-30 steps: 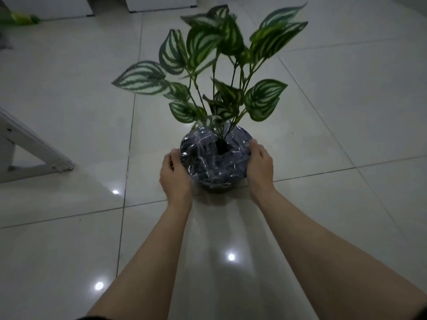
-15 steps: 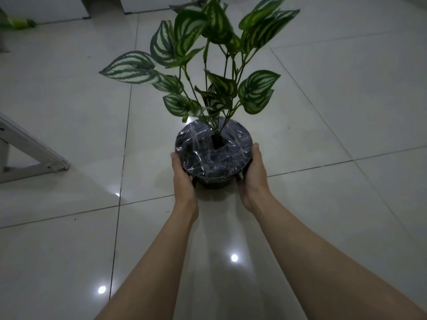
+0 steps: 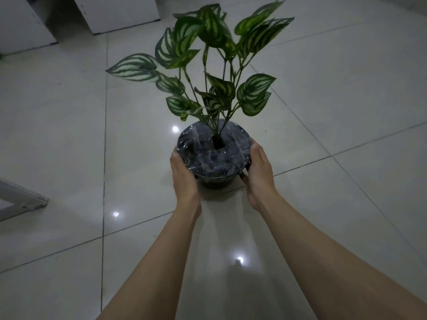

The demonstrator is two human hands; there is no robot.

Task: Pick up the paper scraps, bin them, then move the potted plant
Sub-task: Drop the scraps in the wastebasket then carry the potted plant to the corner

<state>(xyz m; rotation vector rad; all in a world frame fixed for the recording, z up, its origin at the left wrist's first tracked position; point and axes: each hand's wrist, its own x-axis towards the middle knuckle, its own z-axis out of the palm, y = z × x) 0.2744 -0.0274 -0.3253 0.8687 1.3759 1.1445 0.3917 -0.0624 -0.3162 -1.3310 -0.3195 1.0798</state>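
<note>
We are gripping the round dark pot [image 3: 213,158] between our left hand [image 3: 184,175] and right hand [image 3: 260,172], over the glossy tiled floor [image 3: 346,88]; crinkled clear film is covering its top, striped leaves [image 3: 208,54] rising above.

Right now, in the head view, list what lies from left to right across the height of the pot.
white frame foot → left hand → pot → right hand
</note>
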